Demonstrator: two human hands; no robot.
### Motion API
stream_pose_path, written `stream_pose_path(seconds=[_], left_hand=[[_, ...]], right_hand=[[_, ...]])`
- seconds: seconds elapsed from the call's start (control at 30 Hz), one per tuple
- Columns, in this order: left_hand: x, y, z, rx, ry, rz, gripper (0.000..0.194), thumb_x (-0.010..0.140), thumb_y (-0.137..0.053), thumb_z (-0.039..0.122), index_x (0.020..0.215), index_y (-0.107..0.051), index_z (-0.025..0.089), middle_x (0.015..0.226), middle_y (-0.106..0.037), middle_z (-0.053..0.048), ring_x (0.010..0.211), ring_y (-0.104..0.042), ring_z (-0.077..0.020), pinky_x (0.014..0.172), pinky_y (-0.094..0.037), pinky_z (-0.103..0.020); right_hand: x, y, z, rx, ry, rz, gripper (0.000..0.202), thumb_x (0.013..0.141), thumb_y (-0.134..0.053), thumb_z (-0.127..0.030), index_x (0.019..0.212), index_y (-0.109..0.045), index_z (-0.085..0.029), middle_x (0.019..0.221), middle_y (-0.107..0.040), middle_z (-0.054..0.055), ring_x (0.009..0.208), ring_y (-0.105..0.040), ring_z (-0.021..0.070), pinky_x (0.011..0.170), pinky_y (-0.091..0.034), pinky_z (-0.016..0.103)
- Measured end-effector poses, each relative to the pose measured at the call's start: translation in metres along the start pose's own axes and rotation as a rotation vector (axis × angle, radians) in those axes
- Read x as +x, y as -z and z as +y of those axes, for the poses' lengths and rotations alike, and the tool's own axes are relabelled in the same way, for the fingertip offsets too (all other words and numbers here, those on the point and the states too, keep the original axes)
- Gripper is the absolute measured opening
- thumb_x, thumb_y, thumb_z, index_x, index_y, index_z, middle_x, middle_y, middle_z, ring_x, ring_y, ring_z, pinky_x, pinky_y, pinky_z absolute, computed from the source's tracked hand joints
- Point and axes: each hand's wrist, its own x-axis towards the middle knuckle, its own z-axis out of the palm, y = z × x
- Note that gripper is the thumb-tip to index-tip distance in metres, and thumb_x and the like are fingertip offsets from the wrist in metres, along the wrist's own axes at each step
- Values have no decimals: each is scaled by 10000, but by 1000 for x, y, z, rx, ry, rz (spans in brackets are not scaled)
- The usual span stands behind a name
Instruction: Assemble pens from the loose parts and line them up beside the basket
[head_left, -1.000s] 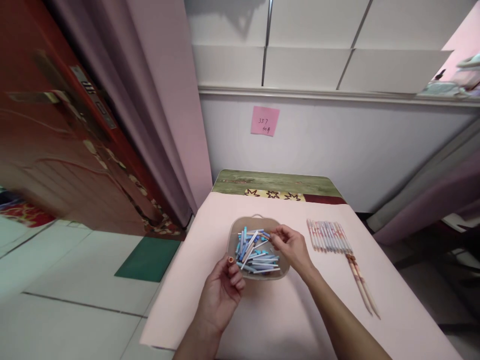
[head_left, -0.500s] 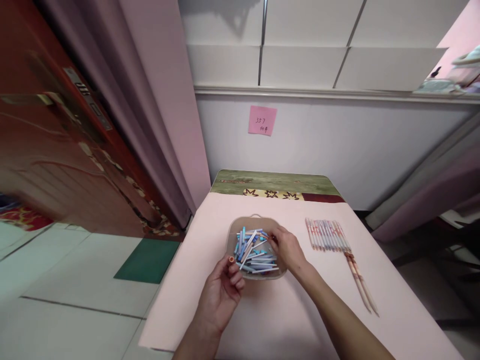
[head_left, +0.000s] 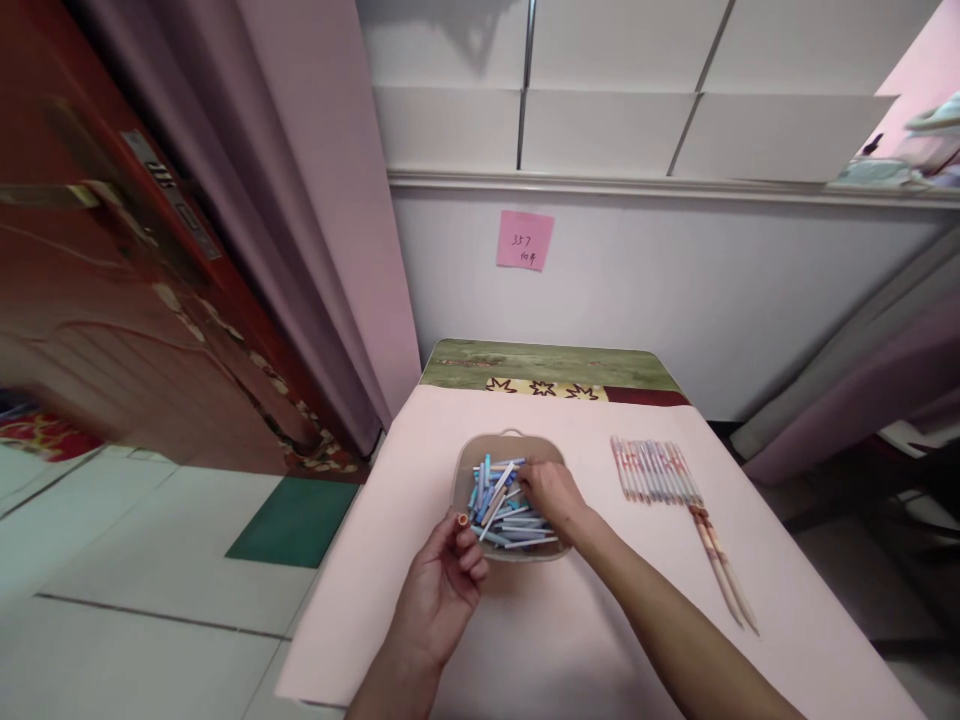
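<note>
My left hand (head_left: 448,575) is closed in front of the bin's near left corner. Between its thumb and fingers is a small brown pen cap (head_left: 463,520), its hollow round end pointing up. A beige plastic bin (head_left: 459,470) holds a loose heap of blue, white and tan pen parts (head_left: 495,500). My right hand (head_left: 553,492) reaches over the bin's right rim into the heap. Its fingertips are pinched together among the parts, and what they grip, if anything, is hidden.
Right of the bin, several slim pens (head_left: 657,470) lie side by side in a row. Below them two longer tan pens (head_left: 726,570) point toward the table's near right. The pale-covered table (head_left: 360,610) stands against a wall bearing a pink note (head_left: 525,240).
My right hand has moved left, farther over the heap in the bin. My left hand stays in place with the pen cap.
</note>
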Motion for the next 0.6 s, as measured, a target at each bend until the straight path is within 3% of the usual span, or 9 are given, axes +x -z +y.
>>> stream_pose_path(seconds=[0.3,0.47,0.6], left_hand=[[-3,5,7,-12,-17,13,173,887,-542,227,745,-529,129,559,-401,62,417,-312,-43,411,-291,-189],[-4,3,5,-14,1,15,184,892,-531,226,733,-521,135,555,-404,60,413,-313,-44,406,-285,-186],[-4,5,6,-14,-6,21,181,886,-542,227,732,-526,134,551,-403,61,407,-312,-44,403,-290,-186]], right_hand=[[16,-17,-17,-162,273,-92,309,879,-390,-60,923,-695,-87,959,-688,204,835,-681,263,681,-514,326],[20,-9,-10,-217,451,-118,281,908,-395,-112,967,-669,-94,1011,-670,200,870,-666,253,727,-510,336],[17,4,2,-237,472,-103,289,934,-355,-135,1046,-616,-86,1017,-660,201,859,-664,249,730,-495,335]])
